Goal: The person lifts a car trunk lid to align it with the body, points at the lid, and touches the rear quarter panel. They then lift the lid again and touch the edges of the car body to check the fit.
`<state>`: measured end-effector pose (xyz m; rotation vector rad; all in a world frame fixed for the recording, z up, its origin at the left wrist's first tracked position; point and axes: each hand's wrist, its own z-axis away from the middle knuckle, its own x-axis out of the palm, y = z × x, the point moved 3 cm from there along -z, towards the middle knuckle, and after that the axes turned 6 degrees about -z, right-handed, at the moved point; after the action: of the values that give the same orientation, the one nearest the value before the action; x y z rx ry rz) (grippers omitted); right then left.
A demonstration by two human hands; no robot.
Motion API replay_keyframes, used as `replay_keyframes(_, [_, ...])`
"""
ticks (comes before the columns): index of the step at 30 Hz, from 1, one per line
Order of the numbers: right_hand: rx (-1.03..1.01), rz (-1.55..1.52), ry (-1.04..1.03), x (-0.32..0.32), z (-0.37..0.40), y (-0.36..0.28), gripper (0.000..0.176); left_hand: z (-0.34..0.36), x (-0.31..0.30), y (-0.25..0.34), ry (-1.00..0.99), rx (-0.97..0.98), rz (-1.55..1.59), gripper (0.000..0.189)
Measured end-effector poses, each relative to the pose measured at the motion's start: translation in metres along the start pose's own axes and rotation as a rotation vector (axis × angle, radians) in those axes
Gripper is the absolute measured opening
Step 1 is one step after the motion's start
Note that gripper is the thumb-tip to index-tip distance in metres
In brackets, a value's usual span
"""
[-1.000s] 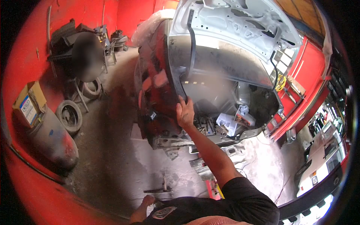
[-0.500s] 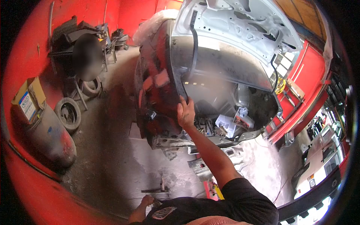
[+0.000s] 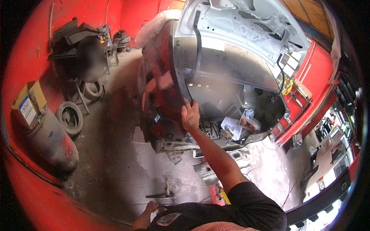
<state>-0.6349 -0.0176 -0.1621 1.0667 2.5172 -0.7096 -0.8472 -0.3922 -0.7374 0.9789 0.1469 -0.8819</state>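
While the right hand [image 3: 190, 116] touches the fender [image 3: 158, 100] edge beside the engine bay [image 3: 269, 109], fingers bent, whether gripping unclear, the step seems to be feeling or steadying; sliding along calls for light contact. The left hand's [image 3: 152, 208] grip is unclear.

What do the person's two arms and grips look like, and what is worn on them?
The bare right arm emerges from a short black fabric sleeve, with no watch visible. The right grip and the left grip are ungloved human hands. The black fabric shirt carries a pale-outlined, slanted emblem on its left side.
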Motion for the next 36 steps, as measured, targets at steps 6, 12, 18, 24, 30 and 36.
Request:
replay_keyframes(6, [0.013,-0.057,0.005,-0.005,-0.001,-0.004,0.044,-0.012,0.008,-0.008,0.079,-0.037,0.099,0.034])
replay_keyframes(12, [0.014,-0.054,0.002,-0.007,-0.002,-0.009,0.044,-0.017,0.002,-0.014,-0.029,-0.088,0.052,0.031])
replay_keyframes(18, [0.032,-0.054,-0.001,-0.007,-0.002,-0.008,0.044,0.014,-0.010,-0.002,-0.007,-0.209,0.243,0.032])
replay_keyframes(24, [0.034,-0.039,-0.004,-0.007,-0.001,-0.008,0.045,0.015,-0.009,-0.008,-0.012,-0.236,0.172,0.037])
replay_keyframes(30, [0.018,-0.075,-0.001,-0.012,0.000,-0.008,0.045,0.025,-0.006,-0.011,0.030,-0.227,0.282,0.038])
replay_keyframes(36, [0.005,-0.084,0.013,-0.017,-0.002,-0.013,0.044,0.018,-0.002,-0.024,-0.083,0.109,-0.022,0.022])
